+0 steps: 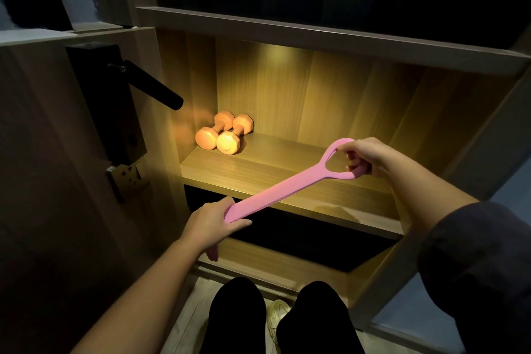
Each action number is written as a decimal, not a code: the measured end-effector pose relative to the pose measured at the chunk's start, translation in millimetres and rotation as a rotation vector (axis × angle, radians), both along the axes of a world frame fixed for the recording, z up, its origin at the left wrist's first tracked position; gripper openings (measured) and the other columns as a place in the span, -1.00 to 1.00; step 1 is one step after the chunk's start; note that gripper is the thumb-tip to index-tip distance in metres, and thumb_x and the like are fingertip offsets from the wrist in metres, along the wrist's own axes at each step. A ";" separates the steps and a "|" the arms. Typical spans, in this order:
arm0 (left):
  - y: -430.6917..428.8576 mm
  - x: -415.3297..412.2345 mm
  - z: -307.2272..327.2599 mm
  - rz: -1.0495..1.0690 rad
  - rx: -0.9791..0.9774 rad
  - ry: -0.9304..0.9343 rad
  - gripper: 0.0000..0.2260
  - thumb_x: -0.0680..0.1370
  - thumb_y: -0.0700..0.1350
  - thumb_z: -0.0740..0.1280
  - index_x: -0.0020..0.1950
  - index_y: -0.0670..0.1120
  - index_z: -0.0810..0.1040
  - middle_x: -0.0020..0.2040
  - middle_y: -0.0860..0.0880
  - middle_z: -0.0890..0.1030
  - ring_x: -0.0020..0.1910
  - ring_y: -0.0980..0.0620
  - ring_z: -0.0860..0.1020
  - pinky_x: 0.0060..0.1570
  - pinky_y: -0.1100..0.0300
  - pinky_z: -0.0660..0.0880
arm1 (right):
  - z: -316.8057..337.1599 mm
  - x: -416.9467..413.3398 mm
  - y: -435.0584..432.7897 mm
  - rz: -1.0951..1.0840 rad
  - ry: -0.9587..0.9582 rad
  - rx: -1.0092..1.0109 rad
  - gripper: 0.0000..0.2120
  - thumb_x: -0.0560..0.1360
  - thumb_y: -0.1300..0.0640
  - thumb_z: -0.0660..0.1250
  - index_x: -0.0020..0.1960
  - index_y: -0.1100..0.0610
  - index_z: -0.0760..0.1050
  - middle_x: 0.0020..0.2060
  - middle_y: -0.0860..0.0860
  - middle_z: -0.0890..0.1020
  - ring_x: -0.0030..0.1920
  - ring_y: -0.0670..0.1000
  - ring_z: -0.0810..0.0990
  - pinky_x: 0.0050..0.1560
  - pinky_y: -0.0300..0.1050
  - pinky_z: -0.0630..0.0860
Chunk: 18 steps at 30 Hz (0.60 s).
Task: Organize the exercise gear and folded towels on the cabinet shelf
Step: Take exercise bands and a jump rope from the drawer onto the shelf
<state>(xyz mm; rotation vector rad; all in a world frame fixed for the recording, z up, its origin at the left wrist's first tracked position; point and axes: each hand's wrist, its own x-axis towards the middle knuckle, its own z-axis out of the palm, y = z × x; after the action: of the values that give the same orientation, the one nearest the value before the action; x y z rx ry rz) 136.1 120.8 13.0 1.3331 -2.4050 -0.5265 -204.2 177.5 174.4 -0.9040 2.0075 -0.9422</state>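
Before the lit shelf [287, 172], a pink band [275, 192] is held taut between two hands, its long axis running from lower left to upper right.
Dumbbells [224, 133] sit at the shelf's back left; the left hand [212, 223] grips the near end, the right hand [365, 156] curls through the far loop, nearer the shelf.

Head view, forward and down, close to the lit cabinet shelf [258, 172] (no second view).

A pink resistance band [283, 185] with a loop handle stretched diagonally above the lit wooden shelf [258, 172]. Two orange dumbbells [224, 133] lay side by side, touching, in its back-left corner.
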 end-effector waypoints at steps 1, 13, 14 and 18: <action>1.7 -1.4 1.2 -0.018 -0.031 -0.002 -0.57 0.47 0.33 0.31 0.16 0.06 0.45 -0.05 0.12 0.55 -0.13 0.18 0.53 -0.20 0.28 0.49 | 0.1 -1.9 0.2 -0.004 0.009 -0.005 -0.78 0.56 0.13 0.34 -0.21 0.23 0.52 -0.46 0.05 0.49 -0.47 0.02 0.50 -0.47 -0.20 0.46; 8.2 -1.9 5.4 -0.044 -0.187 -0.156 -0.69 0.54 0.18 0.31 0.19 0.06 0.41 -0.06 0.11 0.59 -0.21 0.15 0.54 -0.17 0.22 0.52 | -6.9 -14.8 5.1 -0.030 0.024 -0.035 -0.81 0.54 0.13 0.37 -0.14 0.25 0.57 -0.39 0.08 0.54 -0.43 0.03 0.55 -0.42 -0.19 0.53; 5.9 -0.6 5.0 -0.051 -0.137 -0.187 -0.70 0.52 0.18 0.33 0.15 0.07 0.42 -0.05 0.11 0.58 -0.17 0.15 0.54 -0.17 0.23 0.52 | -7.3 -15.6 5.6 -0.040 0.039 -0.039 -0.81 0.54 0.13 0.37 -0.14 0.26 0.57 -0.38 0.09 0.53 -0.43 0.03 0.53 -0.44 -0.20 0.52; -5.6 10.1 6.3 -0.051 0.137 -0.177 -0.69 0.42 0.29 0.41 -0.11 0.12 0.43 -0.15 0.11 0.56 -0.21 0.15 0.57 -0.29 0.28 0.49 | -12.4 -18.8 9.1 -0.056 0.113 -0.025 -0.81 0.55 0.13 0.37 -0.12 0.27 0.55 -0.35 0.10 0.51 -0.45 0.02 0.50 -0.53 -0.25 0.47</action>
<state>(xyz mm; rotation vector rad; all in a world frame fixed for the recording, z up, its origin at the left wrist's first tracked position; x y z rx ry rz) 146.2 115.2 19.3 1.4326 -2.5931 -0.6206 -222.9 186.6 162.0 -0.9374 2.1300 -0.9677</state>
